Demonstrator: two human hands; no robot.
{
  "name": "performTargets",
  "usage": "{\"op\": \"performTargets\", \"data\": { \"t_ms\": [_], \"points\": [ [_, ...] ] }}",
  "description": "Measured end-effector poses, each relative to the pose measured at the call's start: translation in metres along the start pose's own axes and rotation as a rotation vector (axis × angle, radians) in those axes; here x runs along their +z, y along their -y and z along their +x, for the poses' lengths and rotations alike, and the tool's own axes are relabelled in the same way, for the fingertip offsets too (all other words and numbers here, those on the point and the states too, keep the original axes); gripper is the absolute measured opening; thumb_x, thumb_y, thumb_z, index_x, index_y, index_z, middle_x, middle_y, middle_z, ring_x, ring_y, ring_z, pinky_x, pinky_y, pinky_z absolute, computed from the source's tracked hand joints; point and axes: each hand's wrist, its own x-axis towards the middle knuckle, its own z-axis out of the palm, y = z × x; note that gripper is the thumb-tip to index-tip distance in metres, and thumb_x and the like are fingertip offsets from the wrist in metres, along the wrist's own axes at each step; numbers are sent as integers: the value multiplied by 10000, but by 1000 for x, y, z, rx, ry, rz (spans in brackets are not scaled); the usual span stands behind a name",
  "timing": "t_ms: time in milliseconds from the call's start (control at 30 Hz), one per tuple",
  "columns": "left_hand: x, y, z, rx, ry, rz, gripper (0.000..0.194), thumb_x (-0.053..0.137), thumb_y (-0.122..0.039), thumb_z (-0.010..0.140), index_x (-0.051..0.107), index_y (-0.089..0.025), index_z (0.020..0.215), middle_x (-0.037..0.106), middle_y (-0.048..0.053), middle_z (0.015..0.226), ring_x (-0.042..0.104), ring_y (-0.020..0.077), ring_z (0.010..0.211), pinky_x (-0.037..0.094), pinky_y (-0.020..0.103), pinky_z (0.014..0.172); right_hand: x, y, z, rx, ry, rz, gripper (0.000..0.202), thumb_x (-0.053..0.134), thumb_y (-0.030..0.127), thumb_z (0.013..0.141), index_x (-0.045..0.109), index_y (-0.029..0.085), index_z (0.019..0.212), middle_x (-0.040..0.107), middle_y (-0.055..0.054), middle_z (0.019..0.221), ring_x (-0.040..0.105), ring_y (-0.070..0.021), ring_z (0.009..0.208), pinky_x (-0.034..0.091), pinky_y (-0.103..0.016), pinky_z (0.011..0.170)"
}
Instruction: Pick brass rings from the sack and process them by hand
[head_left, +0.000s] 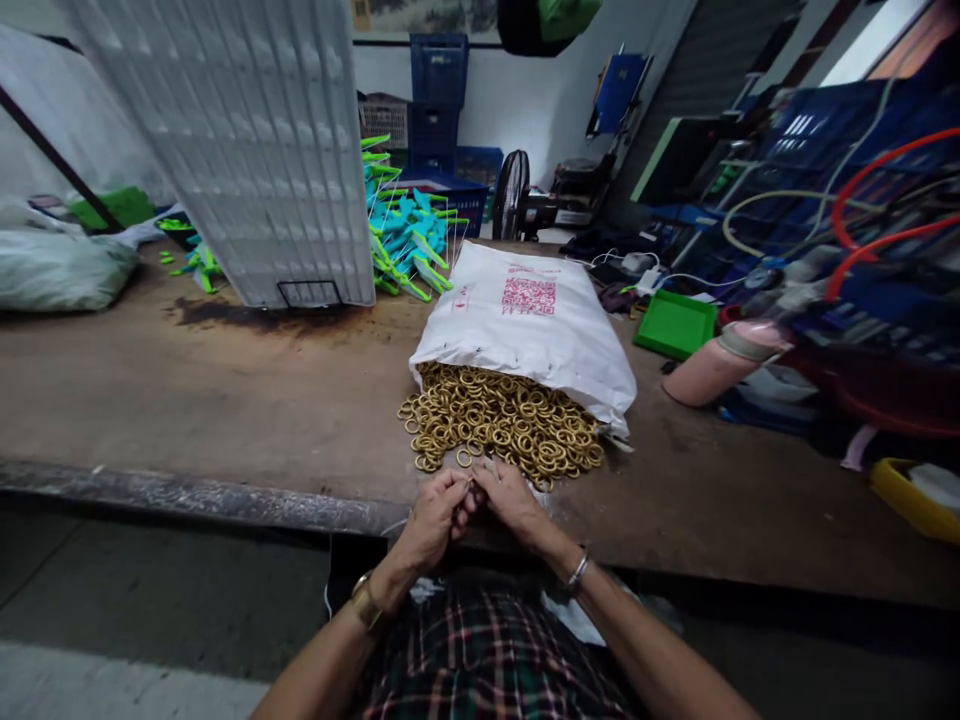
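Many small brass-coloured rings [510,420] spill from the open end of a white sack [540,335] with red print, lying on the brown table. Just in front of the rings, at the table's near edge, my left hand [439,510] and my right hand [510,500] meet with fingers pinched. Between the fingertips of my left hand there seems to be one small ring, partly covered. My right hand's fingers are closed beside it, with a small pale piece at the fingertips that is too small to make out.
A tall ribbed white panel [262,150] stands on the table [187,400] at the left, with green and blue plastic parts [416,235] behind it. Toward the right are a green tray [675,325], a pink bottle [712,370] and a yellow container [904,500].
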Motion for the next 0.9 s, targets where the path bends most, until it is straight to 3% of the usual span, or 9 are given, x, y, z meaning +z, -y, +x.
{"op": "performTargets", "data": {
  "t_ms": [133, 233, 400, 667, 800, 900],
  "points": [
    [-4, 6, -4, -6, -20, -39, 319, 613, -463, 713, 487, -171, 739, 495, -56, 576, 344, 28, 394, 208, 154, 356, -1, -4, 0, -29, -41, -114, 239, 390, 322, 806, 520, 170, 676, 492, 30, 555, 440, -106, 524, 349, -223, 536],
    [-7, 8, -7, 15, -71, -9, 325, 610, -471, 711, 476, -176, 744, 507, -55, 583, 353, 31, 397, 225, 156, 360, -3, -9, -4, -128, -75, -346, 196, 380, 261, 805, 545, 178, 741, 493, 20, 581, 430, -115, 538, 326, -232, 544],
    [-7, 6, -8, 59, -108, 105, 337, 581, -496, 717, 476, -178, 748, 521, -48, 579, 360, 39, 394, 244, 169, 367, -1, -12, -14, -289, 84, -668, 188, 390, 96, 723, 549, 191, 753, 566, -11, 656, 464, -128, 595, 301, -244, 584],
    [-10, 11, -5, 119, -123, 198, 295, 545, -461, 755, 478, -176, 723, 508, -45, 565, 350, 49, 416, 255, 186, 412, 1, -11, -15, -271, 119, -785, 229, 396, 61, 691, 559, 177, 803, 602, -29, 677, 479, -138, 600, 271, -256, 573],
    [-10, 10, -11, 162, -143, 244, 312, 549, -474, 766, 492, -174, 704, 486, -45, 545, 370, 58, 442, 276, 187, 434, -1, -10, -9, -212, 135, -885, 315, 405, 54, 687, 574, 172, 925, 628, -45, 705, 504, -148, 603, 257, -262, 558],
    [-6, 5, -19, 100, -70, 207, 333, 562, -499, 758, 505, -175, 711, 505, -36, 565, 390, 57, 446, 270, 181, 419, -4, -10, -1, -155, 77, -965, 330, 398, 66, 719, 566, 158, 988, 646, -65, 741, 531, -161, 621, 259, -265, 553]
  ]
}}
